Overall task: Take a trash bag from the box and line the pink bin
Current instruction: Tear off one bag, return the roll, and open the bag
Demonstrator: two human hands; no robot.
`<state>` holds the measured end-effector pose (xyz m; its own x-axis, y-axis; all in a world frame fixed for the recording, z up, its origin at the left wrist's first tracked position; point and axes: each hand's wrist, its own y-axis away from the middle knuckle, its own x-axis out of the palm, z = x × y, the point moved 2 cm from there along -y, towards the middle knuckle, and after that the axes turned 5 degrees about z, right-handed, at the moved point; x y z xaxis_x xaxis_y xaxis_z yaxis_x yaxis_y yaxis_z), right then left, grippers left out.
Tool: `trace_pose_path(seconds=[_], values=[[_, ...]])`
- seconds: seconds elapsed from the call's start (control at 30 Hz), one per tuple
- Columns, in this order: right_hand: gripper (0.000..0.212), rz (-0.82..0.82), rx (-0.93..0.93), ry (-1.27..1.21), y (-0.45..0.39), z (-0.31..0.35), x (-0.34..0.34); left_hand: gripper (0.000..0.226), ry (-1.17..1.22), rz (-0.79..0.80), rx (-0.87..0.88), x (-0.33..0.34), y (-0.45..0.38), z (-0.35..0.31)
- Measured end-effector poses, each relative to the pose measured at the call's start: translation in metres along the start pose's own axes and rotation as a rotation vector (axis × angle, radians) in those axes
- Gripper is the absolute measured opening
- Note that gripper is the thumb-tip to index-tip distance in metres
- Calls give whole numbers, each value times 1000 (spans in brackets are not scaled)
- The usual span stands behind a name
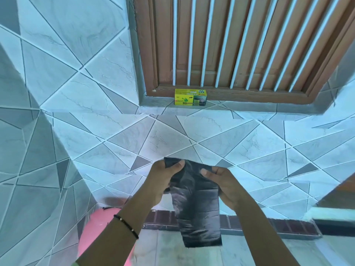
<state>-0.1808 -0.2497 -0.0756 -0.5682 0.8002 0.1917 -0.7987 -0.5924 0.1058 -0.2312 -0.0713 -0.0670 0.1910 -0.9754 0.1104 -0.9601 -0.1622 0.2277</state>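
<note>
Both hands hold a black trash bag point(197, 204) in front of the tiled wall point(76, 93). Left hand point(165, 179) pinches the bag's top left corner, thumb on the near face, fingers behind. Right hand point(222, 185) pinches the top right edge the same way — thumb visible on the plastic. The bag hangs down flat and folded (creases across it), its lower end free above the floor. Pink bin point(99, 227) sits low left, partly hidden by the left forearm, which wears a thin black bracelet point(125, 225). Yellow-green bag box point(190, 97) stands on the window sill point(249, 108), touching the brown frame — well apart from the hands.
</note>
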Motion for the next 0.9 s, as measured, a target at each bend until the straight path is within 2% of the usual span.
trace_pose_path(seconds=[0.07, 0.17, 0.2, 0.23, 0.3, 0.37, 0.43, 0.53, 0.6, 0.73, 0.8, 0.9], values=[[45, -14, 32, 71, 4, -4, 3, 37, 31, -14, 24, 0, -3, -9], [75, 1, 62, 60, 9, -9, 3, 34, 43, -30, 40, -2, -5, -5], [76, 36, 72, 65, 11, -10, 4, 31, 37, -44, 43, -3, -4, -1], [68, 84, 80, 100, 13, -9, 6, 27, 38, -65, 44, -4, -3, 5], [37, 106, 68, 184, 18, -7, 13, 23, 70, -85, 48, -6, -2, 11], [20, -44, -8, 143, 15, -4, 16, 23, 75, -67, 54, -5, 0, 10], [19, -173, -71, -3, 13, 0, 16, 29, 3, 10, 37, -3, 1, 8], [15, -226, -104, -122, 11, 10, 15, 34, -128, 103, -5, 2, 8, 13], [19, -181, -83, -94, 13, 13, 14, 27, -131, 69, 23, 3, 8, 16], [17, -78, -7, 131, 20, 2, 16, 19, -40, -43, 67, 6, 4, 8], [15, -140, -6, 157, 21, -2, 14, 21, -9, -36, 72, 7, 3, 5], [19, -240, -34, 34, 21, -1, 10, 34, -26, 61, 0, 7, 6, 11]])
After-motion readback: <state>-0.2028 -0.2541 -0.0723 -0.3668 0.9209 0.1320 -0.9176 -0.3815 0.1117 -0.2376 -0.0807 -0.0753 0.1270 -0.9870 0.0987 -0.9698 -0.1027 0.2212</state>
